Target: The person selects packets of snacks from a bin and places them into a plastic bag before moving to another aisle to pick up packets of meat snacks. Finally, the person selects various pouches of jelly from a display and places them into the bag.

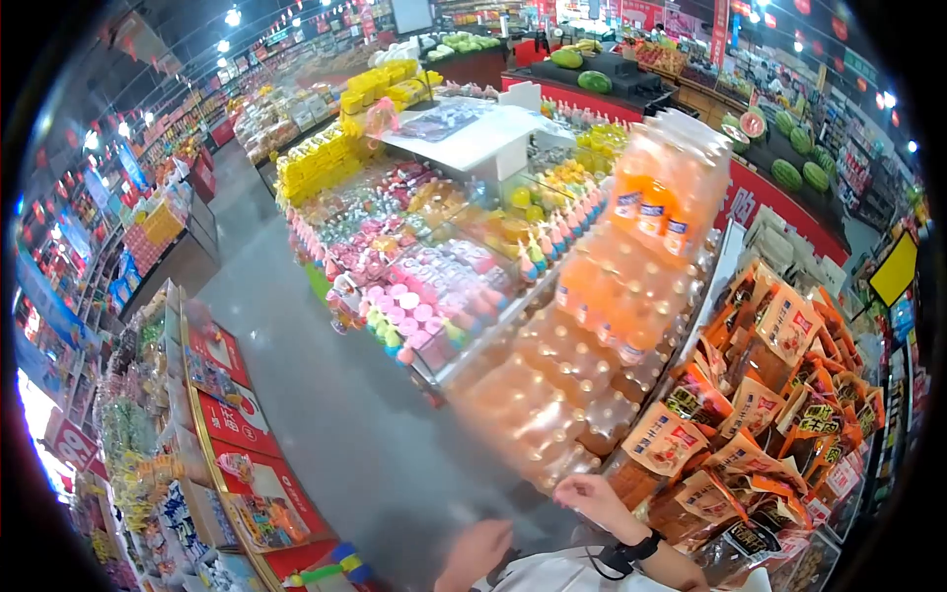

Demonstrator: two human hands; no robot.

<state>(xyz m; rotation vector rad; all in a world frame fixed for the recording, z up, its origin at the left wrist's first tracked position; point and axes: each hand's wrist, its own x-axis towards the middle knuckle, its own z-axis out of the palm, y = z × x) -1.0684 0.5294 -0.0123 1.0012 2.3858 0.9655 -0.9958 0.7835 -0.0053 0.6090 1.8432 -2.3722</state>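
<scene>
My right hand [595, 501], with a dark band on the wrist, is in front of me at the bottom of the view. Its fingers are curled in, and nothing shows in them. Just beyond it is the near end of a stack of shrink-wrapped bottles [523, 395] with pale orange drink. Brighter orange bottle packs [656, 197] stand on the far part of that stack. Low to the left, my left hand [478, 551] is smeared by motion over the grey floor. Right of my right hand lie orange-and-brown snack bags [666, 439] in a heap.
An aisle of grey floor [326, 434] runs ahead between displays. On its left stands a shelf with red panels [242, 419]. A sweets stand [434, 286] with a white top fills the middle. Watermelons [786, 176] lie on a counter at the back right.
</scene>
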